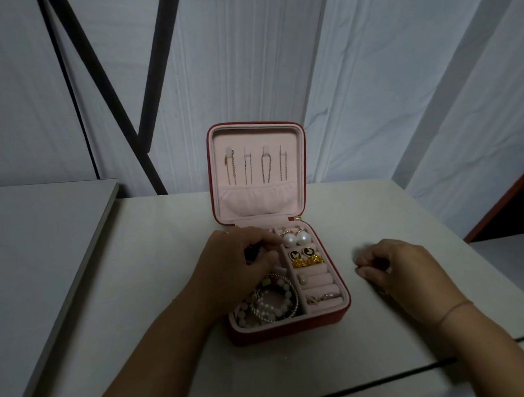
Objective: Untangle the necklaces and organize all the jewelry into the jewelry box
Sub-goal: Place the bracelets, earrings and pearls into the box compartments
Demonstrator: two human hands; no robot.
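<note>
Necklaces (255, 166) hang untangled in the lid (294, 143) of our box (289, 331); earrings (298, 240), rings (320, 298) and bracelets (273, 305) fill its base on the table (168, 261). Our left hand (236, 258) pinches a dark piece (251, 252) in the back-left slot, seemingly the last. Our right hand (406, 270) curls beside the box; whether it holds anything, we cannot tell.

— Where does the camera sit?
— On the person's head, facing forward and tilted down over the table (168, 261).
— Close in?
— Near. The jewelry box (289, 331) fills mid-frame, and the left hand (239, 258) and right hand (405, 267) enter from below.
— Beyond?
— White sheeting (369, 75). In this dim light, I can't tell how far back it hangs.
</note>
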